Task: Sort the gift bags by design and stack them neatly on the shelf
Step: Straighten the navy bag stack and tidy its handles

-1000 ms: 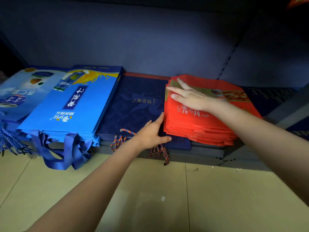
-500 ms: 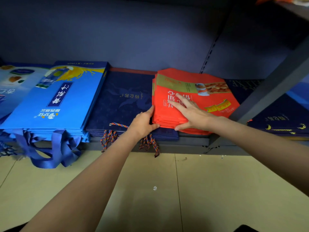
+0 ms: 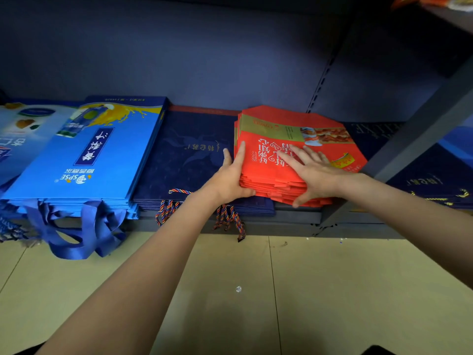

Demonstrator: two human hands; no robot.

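From the left, at nine o'clock on the dark metal shelf I see a pale blue flat bag pile, a bright blue printed gift bag stack with ribbon handles hanging over the edge, then a navy paper bag stack. On top of the navy one, at one o'clock, lies the red printed gift bag stack: my left hand presses straight fingers on its left edge with the thumb under the near corner, and my right hand lies flat and spread on top, gripping nothing. I judge the red bags are fanned unevenly, so a hard push could slide them apart or off the navy stack.
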